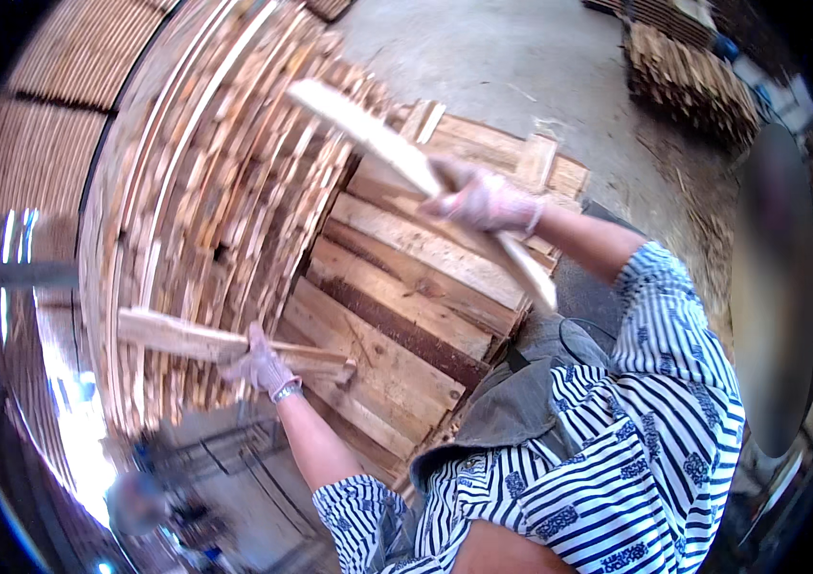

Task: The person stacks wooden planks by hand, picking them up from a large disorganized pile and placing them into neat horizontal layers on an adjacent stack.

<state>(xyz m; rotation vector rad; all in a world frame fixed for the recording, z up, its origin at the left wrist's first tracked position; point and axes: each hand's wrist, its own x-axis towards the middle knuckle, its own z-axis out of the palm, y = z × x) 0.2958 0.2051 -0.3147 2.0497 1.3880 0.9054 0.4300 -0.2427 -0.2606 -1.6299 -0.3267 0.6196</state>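
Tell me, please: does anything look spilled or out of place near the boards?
Slightly: dark crumbs, perhaps sawdust, lie between the wide boards, and loose scraps litter the grey floor at right, which looks untidy. Nothing looks plainly broken.

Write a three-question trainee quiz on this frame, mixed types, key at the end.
1. True or false: the right hand is empty.
2. The left hand holds: A) rope, B) wood, C) a hammer.
3. Fill in: in the picture, the tall lumber stack stands to the ____ of the flat-lying boards.

Key: 1. False; it grips a long strip. 2. B. 3. left.
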